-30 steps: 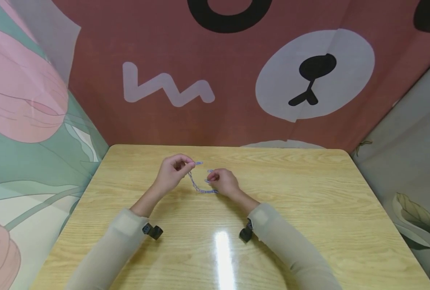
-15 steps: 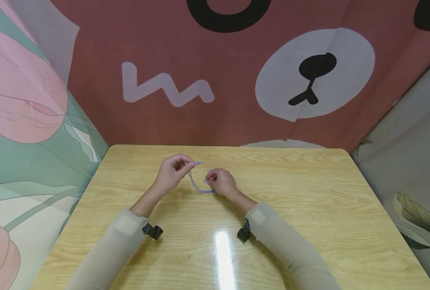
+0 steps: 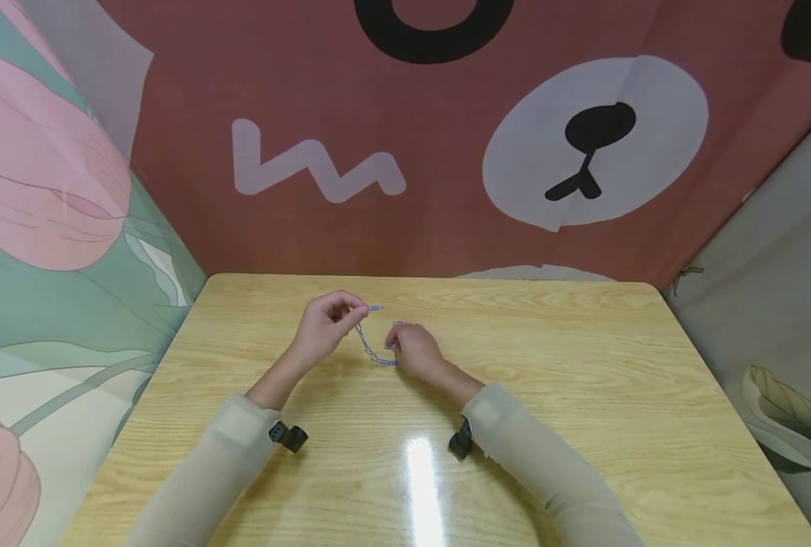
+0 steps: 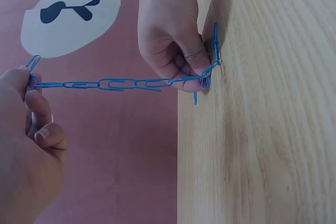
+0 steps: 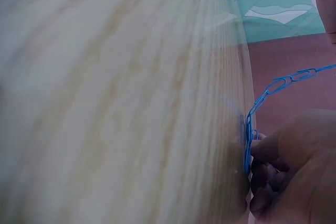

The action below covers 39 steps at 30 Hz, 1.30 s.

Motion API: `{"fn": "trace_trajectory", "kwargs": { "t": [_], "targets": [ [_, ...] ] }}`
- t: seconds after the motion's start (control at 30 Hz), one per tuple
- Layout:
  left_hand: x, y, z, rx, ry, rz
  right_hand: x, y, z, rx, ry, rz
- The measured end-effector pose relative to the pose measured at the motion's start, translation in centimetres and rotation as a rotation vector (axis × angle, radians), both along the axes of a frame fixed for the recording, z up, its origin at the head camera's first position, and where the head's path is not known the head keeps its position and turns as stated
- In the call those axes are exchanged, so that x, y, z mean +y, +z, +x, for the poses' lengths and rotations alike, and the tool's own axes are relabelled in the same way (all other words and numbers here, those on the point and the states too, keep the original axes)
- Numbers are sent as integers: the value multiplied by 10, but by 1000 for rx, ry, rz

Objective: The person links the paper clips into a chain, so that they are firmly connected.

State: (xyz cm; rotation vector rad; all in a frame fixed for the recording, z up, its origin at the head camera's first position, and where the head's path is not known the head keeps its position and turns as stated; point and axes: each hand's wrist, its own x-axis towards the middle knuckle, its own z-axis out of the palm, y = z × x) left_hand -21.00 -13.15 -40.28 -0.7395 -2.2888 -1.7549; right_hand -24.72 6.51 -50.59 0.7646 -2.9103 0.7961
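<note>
A chain of linked blue paper clips [image 4: 118, 84] stretches between the two hands, sagging onto the table in the head view. My left hand [image 3: 325, 325], raised over the table, pinches its upper end between thumb and forefinger, and one paper clip [image 3: 376, 308] sticks out past the fingertips. Low at the tabletop, my right hand [image 3: 418, 351] pinches a paper clip [image 4: 205, 83] right beside the chain's lower links. The last links [image 5: 247, 150] lie along the table by the right fingertips, partly hidden by that hand in the head view. Another blue clip [image 3: 397, 323] shows just beyond the right knuckles.
The wooden table [image 3: 583, 395] spreads out around both hands. Behind its far edge hangs a red-brown cloth [image 3: 440, 228] with a printed bear face. Printed curtains [image 3: 57, 319] close off the sides. Both wrists wear small black cameras [image 3: 288, 437].
My right hand has shifted slightly left and its fingers have turned in closer to the chain's lower links. The left hand has stayed in place, pinching the upper end.
</note>
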Motion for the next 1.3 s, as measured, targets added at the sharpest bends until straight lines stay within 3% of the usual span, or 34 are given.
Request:
{"fn": "trace_trajectory", "kwargs": {
  "t": [0.2,0.5,0.73,1.0,1.3],
  "targets": [
    [0,1,0,-15,9,-1,2,-3,-1,-70,-1,-56],
    [0,0,0,-12,18,0,15,10,-5,-292,13,-349],
    [0,1,-1,-4,14,1,28,32,-4,-293,15,-437],
    [0,2,-3,2,14,0,41,57,-1,-253,-42,-488],
    [-5,-25,-19,-7,34,4,56,82,4,-267,-42,-518]
  ]
}}
